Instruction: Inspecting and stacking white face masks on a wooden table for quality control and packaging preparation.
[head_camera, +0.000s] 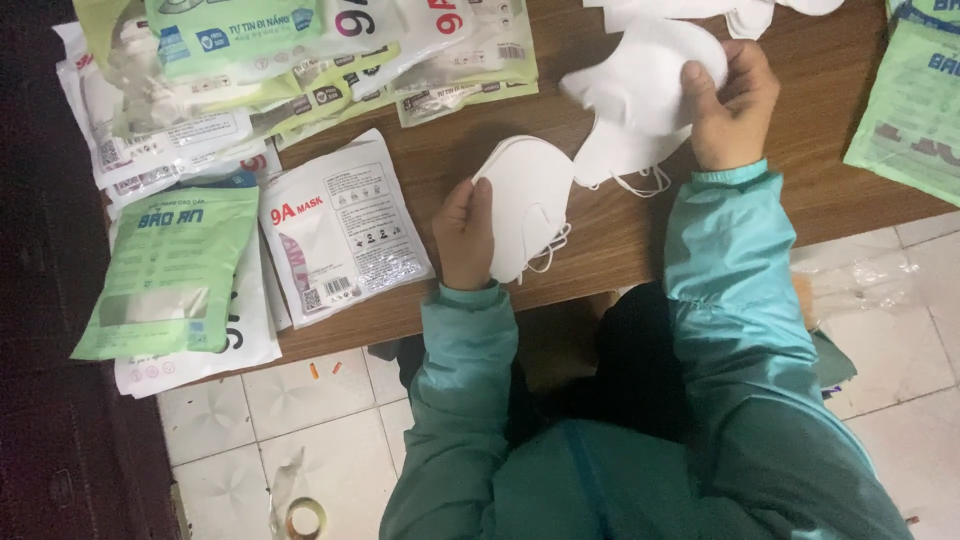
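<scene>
2 stacks of white folded cloth face masks sit at the near edge of the brown wooden table (600, 240). The left hand (465, 235) grips the near stack (525, 205) by its side; the right hand (730, 105) pinches the far stack (635, 90) at its right edge. Light, soft and floppy, they look best held by the folded edge, clear of the dangling ear loops (640, 183). Flat mask packets (345, 225) lie left.
</scene>
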